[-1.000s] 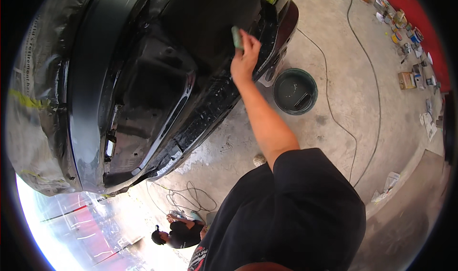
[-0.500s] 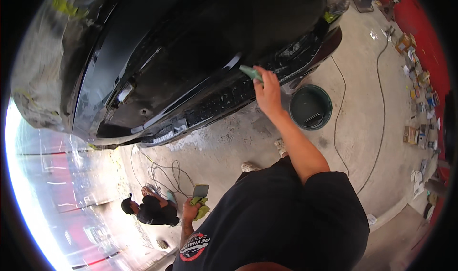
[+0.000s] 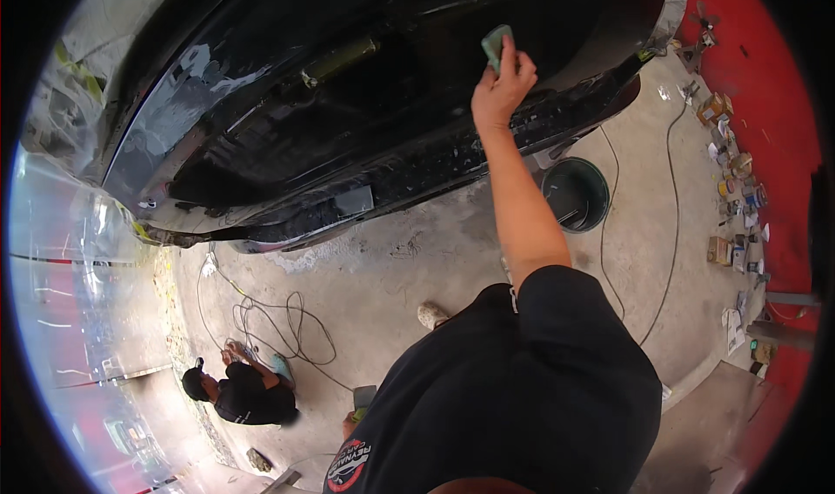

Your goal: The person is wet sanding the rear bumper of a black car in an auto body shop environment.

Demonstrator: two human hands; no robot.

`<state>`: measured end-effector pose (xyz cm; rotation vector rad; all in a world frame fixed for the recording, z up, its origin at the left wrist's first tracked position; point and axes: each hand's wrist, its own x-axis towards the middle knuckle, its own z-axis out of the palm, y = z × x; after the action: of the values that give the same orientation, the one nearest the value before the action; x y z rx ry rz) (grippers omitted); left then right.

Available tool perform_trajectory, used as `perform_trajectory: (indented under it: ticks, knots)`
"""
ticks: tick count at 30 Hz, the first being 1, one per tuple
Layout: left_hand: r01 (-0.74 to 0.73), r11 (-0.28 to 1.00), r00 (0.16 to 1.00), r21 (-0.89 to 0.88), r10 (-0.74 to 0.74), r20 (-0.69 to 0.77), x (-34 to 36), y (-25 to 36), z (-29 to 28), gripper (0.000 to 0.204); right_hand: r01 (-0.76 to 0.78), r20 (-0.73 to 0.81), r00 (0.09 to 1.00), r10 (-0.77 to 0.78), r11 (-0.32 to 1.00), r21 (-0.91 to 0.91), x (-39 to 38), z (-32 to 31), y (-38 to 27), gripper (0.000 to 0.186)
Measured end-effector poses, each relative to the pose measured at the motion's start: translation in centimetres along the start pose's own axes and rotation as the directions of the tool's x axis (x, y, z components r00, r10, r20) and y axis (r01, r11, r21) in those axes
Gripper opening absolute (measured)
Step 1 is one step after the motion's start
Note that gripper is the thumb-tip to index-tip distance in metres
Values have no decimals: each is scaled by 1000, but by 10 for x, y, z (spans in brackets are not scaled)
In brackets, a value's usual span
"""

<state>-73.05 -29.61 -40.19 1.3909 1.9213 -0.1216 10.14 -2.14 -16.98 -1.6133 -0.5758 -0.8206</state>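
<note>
My right hand is closed around a pale green sanding pad, held by its lower end over the wet-looking black car body panel. Whether the pad touches the panel is hard to tell. Low at my left side, my left hand is mostly hidden by my shirt. A flat dark grey sheet and a bit of yellow-green cloth stick out from its closed fingers.
A dark bucket with water stands below the car's edge. Cables lie coiled on the concrete floor. A co-worker crouches at the lower left. Cans and boxes line the red wall on the right.
My right hand has moved the sanding pad up and farther across the black panel. My left hand has sunk lower, behind my shirt. The view has shifted too.
</note>
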Motion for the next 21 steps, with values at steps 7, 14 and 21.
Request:
perform_trajectory:
  ticks: [7, 14, 21]
  knots:
    - [5, 980, 1000, -200, -3, 12, -26, 139, -148, 32, 72, 351, 926, -143, 976, 207, -44, -39, -49, 51]
    - [-20, 959, 999, -282, 12, -30, -13, 134, -162, 29, 334, 80, 940, -333, 840, -427, 139, -82, 15, 49]
    - [8, 997, 997, 75, -14, 76, 58, -46, -91, 26, 13, 88, 995, 37, 860, -510, -26, -38, 52, 63]
